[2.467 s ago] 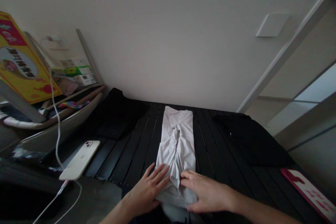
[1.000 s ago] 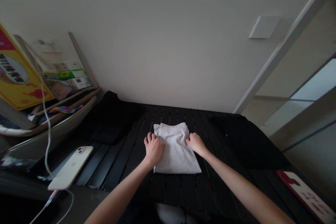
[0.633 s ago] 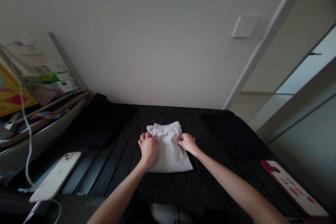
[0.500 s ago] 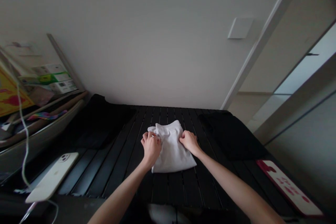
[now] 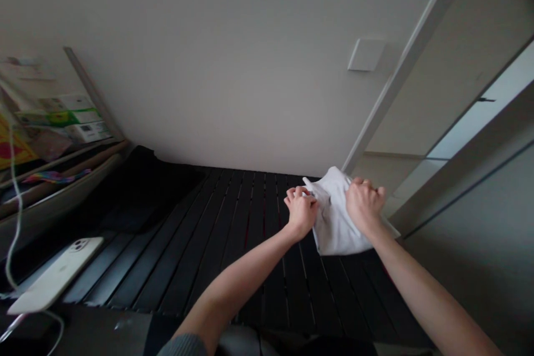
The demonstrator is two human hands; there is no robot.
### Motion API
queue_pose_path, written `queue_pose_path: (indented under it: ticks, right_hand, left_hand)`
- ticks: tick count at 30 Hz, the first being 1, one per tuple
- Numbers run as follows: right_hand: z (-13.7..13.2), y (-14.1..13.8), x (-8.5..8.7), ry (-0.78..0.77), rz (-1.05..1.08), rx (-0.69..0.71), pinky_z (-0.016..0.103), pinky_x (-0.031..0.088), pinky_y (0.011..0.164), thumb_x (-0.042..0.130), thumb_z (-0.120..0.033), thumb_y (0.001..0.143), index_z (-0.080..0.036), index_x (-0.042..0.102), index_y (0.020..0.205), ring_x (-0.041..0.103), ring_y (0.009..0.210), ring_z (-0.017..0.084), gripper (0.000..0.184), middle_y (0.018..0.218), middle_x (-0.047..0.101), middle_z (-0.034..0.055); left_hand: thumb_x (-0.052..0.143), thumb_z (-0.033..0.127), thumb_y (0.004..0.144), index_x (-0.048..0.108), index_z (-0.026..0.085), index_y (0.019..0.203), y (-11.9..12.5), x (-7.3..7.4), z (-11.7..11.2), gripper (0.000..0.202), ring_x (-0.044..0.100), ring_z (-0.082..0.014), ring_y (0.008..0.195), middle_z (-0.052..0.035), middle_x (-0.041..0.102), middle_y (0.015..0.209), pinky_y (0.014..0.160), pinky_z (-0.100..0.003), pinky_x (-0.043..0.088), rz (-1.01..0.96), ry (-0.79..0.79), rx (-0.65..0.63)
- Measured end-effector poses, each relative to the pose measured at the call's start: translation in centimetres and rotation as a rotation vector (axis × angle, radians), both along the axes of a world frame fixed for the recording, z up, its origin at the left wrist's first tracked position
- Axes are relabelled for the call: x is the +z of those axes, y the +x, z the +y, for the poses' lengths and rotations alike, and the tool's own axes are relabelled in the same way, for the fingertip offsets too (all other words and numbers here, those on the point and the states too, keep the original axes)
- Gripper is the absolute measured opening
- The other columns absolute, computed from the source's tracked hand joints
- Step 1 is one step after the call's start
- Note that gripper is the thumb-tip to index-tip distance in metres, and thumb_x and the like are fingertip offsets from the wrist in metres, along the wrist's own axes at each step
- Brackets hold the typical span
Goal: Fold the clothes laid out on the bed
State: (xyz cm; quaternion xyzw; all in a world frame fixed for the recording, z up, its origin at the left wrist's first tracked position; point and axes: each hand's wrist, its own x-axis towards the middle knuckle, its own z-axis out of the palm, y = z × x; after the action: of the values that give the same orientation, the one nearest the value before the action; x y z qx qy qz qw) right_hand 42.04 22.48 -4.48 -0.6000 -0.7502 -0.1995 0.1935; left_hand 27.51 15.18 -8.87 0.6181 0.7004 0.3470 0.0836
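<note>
A folded white garment [image 5: 334, 222] hangs in the air over the right side of the black slatted table [image 5: 233, 245]. My left hand [image 5: 301, 212] grips its left edge with fingers curled. My right hand [image 5: 364, 204] is closed on its right top edge. The cloth hides most of the dark folded clothing that lay on the right of the table.
A white phone [image 5: 54, 273] with a cable [image 5: 14, 189] lies at the table's left front. Dark clothing [image 5: 137, 189] sits at the back left. Boxes [image 5: 67, 119] and clutter stand on a shelf to the left. A wall plate [image 5: 366, 54] and door frame [image 5: 400, 72] are at right.
The long white garment was folded in half on the table's middle, then both hands gripped it, lifted it and carried it to the right.
</note>
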Motion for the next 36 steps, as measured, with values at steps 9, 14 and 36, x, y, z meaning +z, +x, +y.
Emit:
queue_pose_path:
  ticks: [9, 14, 36]
  right_hand:
    - [1.3, 1.1, -4.9, -0.035, -0.142, 0.081, 0.043, 0.033, 0.091, 0.034, -0.008, 0.091, -0.007, 0.063, 0.106, 0.05, 0.107, 0.033, 0.033, 0.107, 0.062, 0.0211]
    - [-1.0, -4.5, -9.0, -0.138, -0.143, 0.356, 0.039, 0.034, 0.094, 0.041, -0.007, 0.086, -0.012, 0.065, 0.103, 0.046, 0.114, 0.031, 0.029, 0.112, 0.062, 0.0177]
    - [-6.3, -12.1, -19.0, -0.192, -0.02, 0.566, 0.037, 0.044, 0.088, 0.037, -0.018, 0.092, -0.015, 0.06, 0.103, 0.054, 0.106, 0.027, 0.025, 0.11, 0.059, 0.0157]
  left_hand:
    - [0.053, 0.028, 0.082, 0.056, 0.024, 0.122, 0.6, -1.6, 0.8, 0.04, 0.02, -0.0333, 0.135, -0.0079, 0.031, 0.147, 0.103, -0.055, 0.03, 0.158, -0.171, -0.061]
    - [0.049, 0.023, 0.082, 0.062, 0.02, 0.111, -5.3, -3.9, -1.3, 0.032, 0.024, -0.0345, 0.134, -0.0119, 0.039, 0.142, 0.101, -0.055, 0.031, 0.306, -0.202, 0.075]
    - [0.039, 0.017, 0.087, 0.063, 0.012, 0.102, -41.8, -5.5, -18.1, 0.028, 0.043, -0.0396, 0.122, -0.0191, 0.056, 0.123, 0.091, -0.059, 0.038, 0.377, -0.379, 0.956]
